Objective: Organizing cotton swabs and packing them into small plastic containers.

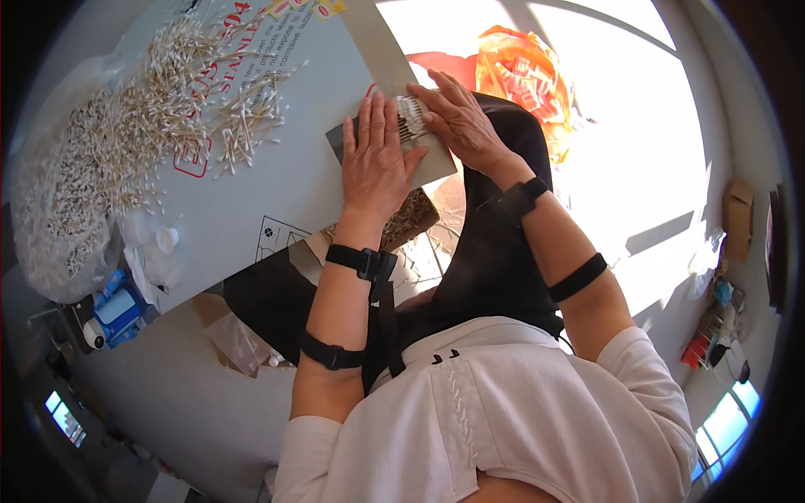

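A short row of cotton swabs (pixel 409 117) lies side by side on a thin grey sheet (pixel 440 163) at the table's near right corner. My left hand (pixel 376 159) rests flat over the left part of the row, its fingers stretched out. From the other side, my right hand (pixel 470 126) touches the row's right end, fingers extended and slightly bent. Part of the row is hidden beneath both hands. To the left, a large loose heap of cotton swabs (pixel 151 117) spills from a clear plastic bag (pixel 38 243) over the table (pixel 218 214).
Below the table corner stands an open cardboard box (pixel 417 216) with swabs inside. An orange plastic bag (pixel 524 80) of small packets sits beyond my right hand. At the table's left edge are a white-capped container (pixel 168 243) and a blue-and-white object (pixel 119 314).
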`<state>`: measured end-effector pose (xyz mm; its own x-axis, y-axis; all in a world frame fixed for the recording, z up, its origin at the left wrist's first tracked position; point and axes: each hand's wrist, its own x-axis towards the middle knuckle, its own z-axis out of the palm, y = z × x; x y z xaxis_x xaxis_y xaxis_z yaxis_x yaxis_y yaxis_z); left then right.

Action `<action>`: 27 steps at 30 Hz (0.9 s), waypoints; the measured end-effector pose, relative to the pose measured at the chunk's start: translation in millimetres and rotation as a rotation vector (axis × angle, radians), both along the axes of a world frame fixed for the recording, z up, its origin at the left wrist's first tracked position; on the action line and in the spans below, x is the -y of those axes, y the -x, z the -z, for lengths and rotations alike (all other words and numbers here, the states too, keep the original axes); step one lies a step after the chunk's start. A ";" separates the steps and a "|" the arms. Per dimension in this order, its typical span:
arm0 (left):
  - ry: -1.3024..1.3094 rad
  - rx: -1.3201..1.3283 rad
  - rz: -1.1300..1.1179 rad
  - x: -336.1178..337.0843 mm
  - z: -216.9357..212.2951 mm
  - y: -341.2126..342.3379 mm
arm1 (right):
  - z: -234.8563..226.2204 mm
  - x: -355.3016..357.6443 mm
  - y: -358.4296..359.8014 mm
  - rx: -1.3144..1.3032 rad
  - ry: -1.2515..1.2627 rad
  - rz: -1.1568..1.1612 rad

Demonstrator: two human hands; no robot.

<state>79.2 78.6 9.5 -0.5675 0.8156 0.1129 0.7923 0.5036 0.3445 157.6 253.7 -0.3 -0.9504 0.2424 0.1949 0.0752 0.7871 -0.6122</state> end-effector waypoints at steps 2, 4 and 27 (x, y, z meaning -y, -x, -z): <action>-0.008 0.012 0.007 1.0 1.3 3.8 | -2.6 3.1 -4.0 -0.052 0.196 0.166; -0.581 0.339 -0.146 1.9 3.6 8.9 | 1.6 5.2 0.8 -0.290 0.493 0.503; -1.119 0.892 -0.343 -66.9 0.2 -12.8 | 7.7 26.9 28.8 -0.593 1.881 0.589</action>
